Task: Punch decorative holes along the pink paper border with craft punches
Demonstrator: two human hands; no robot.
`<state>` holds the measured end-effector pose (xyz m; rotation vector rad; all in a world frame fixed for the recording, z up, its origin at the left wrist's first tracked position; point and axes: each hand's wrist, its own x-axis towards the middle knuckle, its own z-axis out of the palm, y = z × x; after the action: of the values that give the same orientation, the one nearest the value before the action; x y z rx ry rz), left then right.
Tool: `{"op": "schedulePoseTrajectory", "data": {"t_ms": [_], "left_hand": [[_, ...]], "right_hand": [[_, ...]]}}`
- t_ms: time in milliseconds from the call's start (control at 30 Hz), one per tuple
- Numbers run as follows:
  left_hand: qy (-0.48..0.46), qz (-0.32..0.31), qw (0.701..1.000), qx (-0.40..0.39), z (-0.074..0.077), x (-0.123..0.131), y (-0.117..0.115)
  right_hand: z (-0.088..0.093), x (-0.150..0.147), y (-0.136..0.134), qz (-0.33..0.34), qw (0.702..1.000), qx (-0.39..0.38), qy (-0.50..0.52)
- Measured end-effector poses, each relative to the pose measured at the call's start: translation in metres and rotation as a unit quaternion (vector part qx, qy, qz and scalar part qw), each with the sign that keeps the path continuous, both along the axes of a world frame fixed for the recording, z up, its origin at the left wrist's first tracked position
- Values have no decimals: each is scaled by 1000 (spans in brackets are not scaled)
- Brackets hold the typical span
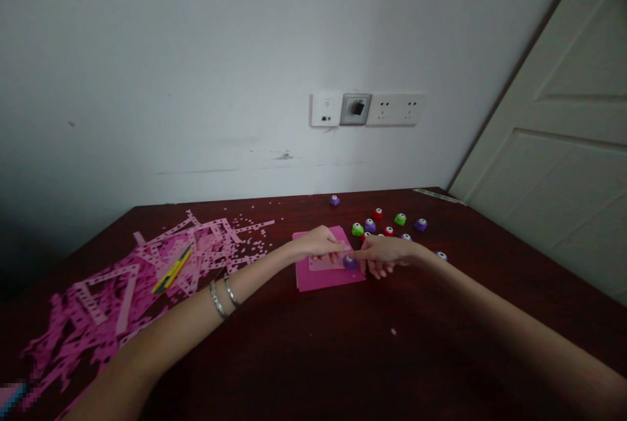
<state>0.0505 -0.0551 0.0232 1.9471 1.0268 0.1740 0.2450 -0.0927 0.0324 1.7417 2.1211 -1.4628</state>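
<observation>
The left hand (321,243) is over pink paper (323,280), the right hand (385,251) touching a purple paper punch (350,263); scraps (128,300) lie leftward.

Behind the dark reddish-brown worktop (294,356) rises a pale wall (196,49), scuffed with dark marks (284,156) near the worktop's back edge. Higher above the worktop, three wall plates (396,109) sit in a row. A panelled door (563,140) stands right of the worktop. Light is dim, darkest left of it.
</observation>
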Motion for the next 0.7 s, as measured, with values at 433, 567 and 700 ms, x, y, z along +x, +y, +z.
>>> {"op": "schedulePoseTrajectory", "data": {"t_ms": [433, 567, 700], "left_hand": [[45, -63, 976, -206, -15, 15, 24], [28, -68, 973, -220, -22, 15, 27], [24, -67, 975, -210, -25, 16, 26]], "right_hand": [[-2, -6, 23, 15, 982, -186, 23], [1, -10, 26, 11, 981, -194, 7], [6, -16, 23, 9, 983, -184, -4]]}}
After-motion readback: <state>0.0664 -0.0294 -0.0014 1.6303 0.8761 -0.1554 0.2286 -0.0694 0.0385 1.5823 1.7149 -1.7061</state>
